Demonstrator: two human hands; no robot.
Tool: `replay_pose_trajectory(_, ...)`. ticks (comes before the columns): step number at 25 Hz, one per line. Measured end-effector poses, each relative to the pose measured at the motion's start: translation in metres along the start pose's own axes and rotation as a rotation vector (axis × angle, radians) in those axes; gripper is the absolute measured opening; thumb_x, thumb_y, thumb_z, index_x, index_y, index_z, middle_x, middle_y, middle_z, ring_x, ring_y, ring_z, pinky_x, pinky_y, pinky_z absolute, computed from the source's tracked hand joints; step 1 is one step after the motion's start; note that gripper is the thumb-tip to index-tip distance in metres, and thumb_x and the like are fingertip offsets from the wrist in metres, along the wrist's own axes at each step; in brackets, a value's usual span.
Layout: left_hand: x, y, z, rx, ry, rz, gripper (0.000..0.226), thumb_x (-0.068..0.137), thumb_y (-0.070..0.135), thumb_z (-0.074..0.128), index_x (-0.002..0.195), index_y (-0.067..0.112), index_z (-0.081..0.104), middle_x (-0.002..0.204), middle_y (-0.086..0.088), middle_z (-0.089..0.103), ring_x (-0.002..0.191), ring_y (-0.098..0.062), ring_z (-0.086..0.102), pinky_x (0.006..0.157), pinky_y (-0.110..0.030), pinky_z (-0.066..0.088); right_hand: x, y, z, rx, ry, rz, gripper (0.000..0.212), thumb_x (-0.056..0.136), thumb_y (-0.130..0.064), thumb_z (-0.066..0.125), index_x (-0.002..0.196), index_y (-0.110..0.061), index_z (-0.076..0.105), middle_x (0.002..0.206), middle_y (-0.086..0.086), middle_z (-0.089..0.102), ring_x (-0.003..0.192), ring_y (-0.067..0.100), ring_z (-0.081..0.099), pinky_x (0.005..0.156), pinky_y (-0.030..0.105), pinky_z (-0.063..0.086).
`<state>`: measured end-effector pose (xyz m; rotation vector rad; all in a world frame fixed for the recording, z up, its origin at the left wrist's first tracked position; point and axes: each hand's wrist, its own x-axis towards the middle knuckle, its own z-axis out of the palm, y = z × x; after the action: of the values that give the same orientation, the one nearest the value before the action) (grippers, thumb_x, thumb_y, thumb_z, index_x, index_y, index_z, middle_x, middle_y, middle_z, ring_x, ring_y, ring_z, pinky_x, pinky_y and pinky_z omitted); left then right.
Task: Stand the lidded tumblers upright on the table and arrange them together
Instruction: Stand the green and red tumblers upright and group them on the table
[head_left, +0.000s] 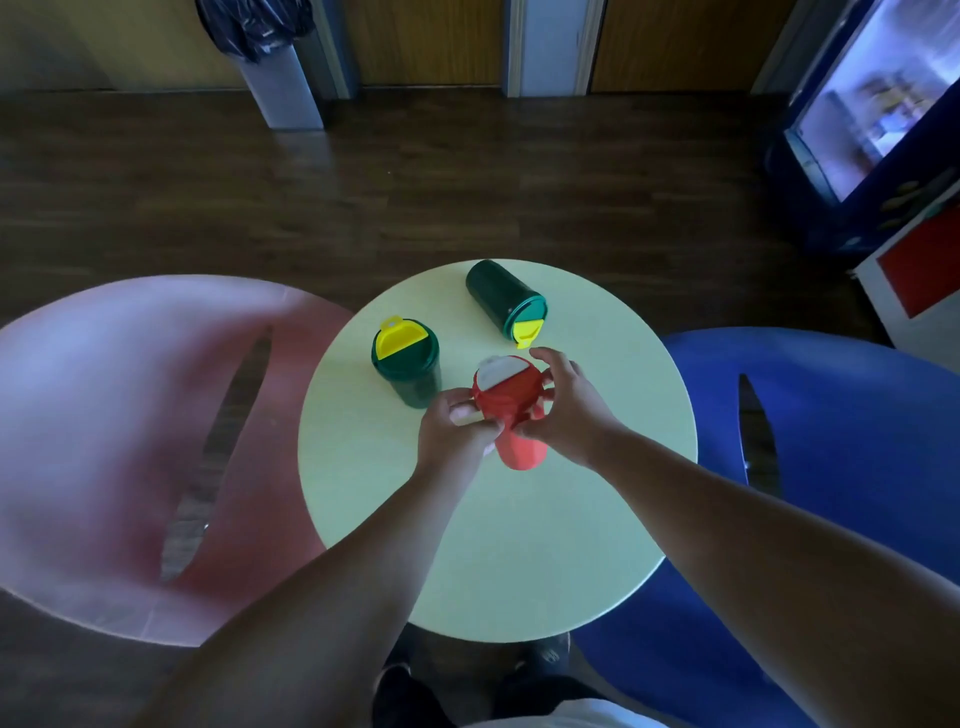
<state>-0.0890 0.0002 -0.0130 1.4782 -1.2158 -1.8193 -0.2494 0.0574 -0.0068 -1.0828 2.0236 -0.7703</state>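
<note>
Both hands close on the red tumbler (511, 415) near the middle of the round table (519, 545). The left hand (457, 431) wraps the cup's left side just under the lid, fingers curled in and thumb pressed across the front. The right hand (563, 405) grips from the right, thumb low on the body and fingers arched loosely over the far rim of the lid, so it is the more open of the two. The tumbler is smooth, glossy red plastic, tapering toward its base, with a red screw-type lid carrying a white flip cap (496, 370) at its far edge. It looks upright; whether its base touches the tabletop cannot be told.

At about 10 o'clock from it, close by but apart, an upright dark green tumbler (408, 371) stands with a yellow flip cap (399, 339) on its lid. At about 1 o'clock a second dark green tumbler (501, 293) lies on its side, lid end toward the hands, its yellow cap (527, 331) just beyond the right fingertips.

The tabletop is a matte, pale yellow-green disc. A pink moulded chair (130, 441) sits at 9 o'clock and a blue moulded chair (831, 441) at 3 o'clock, over dark wood-plank flooring (415, 182).
</note>
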Motion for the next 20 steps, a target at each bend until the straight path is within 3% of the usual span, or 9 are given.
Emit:
replay_pose_trajectory(3,-0.008,0.007,0.005,0.068,-0.042,0.082,0.053,0.078,-0.006,0.076,0.121,0.021,0.061,0.110,0.001,0.075,0.090,-0.010,0.074,0.079,-0.034,0.061,-0.007,0.001,-0.006,-0.025,0.008,-0.044,0.106,0.061,-0.030,0.093,0.152,-0.023,0.038,0.134,0.005,0.046,0.120,0.024,0.058,0.101,0.042,0.052)
replay_pose_trajectory(9,-0.018,0.014,0.009,0.304,-0.051,0.183,0.055,0.080,0.005,0.078,0.122,0.034,0.057,0.105,0.017,0.066,0.089,-0.003,0.069,0.087,-0.031,0.059,-0.016,0.005,-0.010,-0.046,0.009,-0.045,0.094,0.063,-0.037,0.093,0.143,-0.021,0.047,0.129,0.001,0.047,0.113,0.023,0.061,0.096,0.041,0.056)
replay_pose_trajectory(13,-0.018,0.018,0.015,0.469,-0.035,0.219,0.059,0.082,0.019,0.080,0.135,0.028,0.056,0.122,0.006,0.066,0.097,-0.014,0.071,0.091,-0.038,0.060,-0.018,0.011,-0.011,-0.020,0.013,-0.012,0.091,0.066,-0.040,0.091,0.142,-0.023,0.045,0.130,0.001,0.050,0.110,0.023,0.063,0.092,0.044,0.057)
replay_pose_trajectory(16,-0.019,0.021,0.013,0.577,-0.044,0.218,0.060,0.081,0.024,0.080,0.136,0.027,0.056,0.125,0.005,0.067,0.100,-0.015,0.072,0.088,-0.030,0.056,-0.018,0.012,-0.012,-0.026,-0.008,-0.009,0.090,0.065,-0.042,0.090,0.141,-0.026,0.043,0.130,0.001,0.056,0.111,0.022,0.062,0.091,0.043,0.057)
replay_pose_trajectory(20,-0.025,0.039,0.014,0.776,-0.032,0.318,0.057,0.084,0.026,0.078,0.136,0.023,0.056,0.129,0.006,0.063,0.113,-0.015,0.063,0.094,-0.029,0.050,-0.015,0.007,-0.023,-0.035,-0.089,0.019,0.102,0.058,-0.046,0.092,0.144,-0.029,0.039,0.130,0.000,0.056,0.110,0.022,0.063,0.091,0.043,0.057)
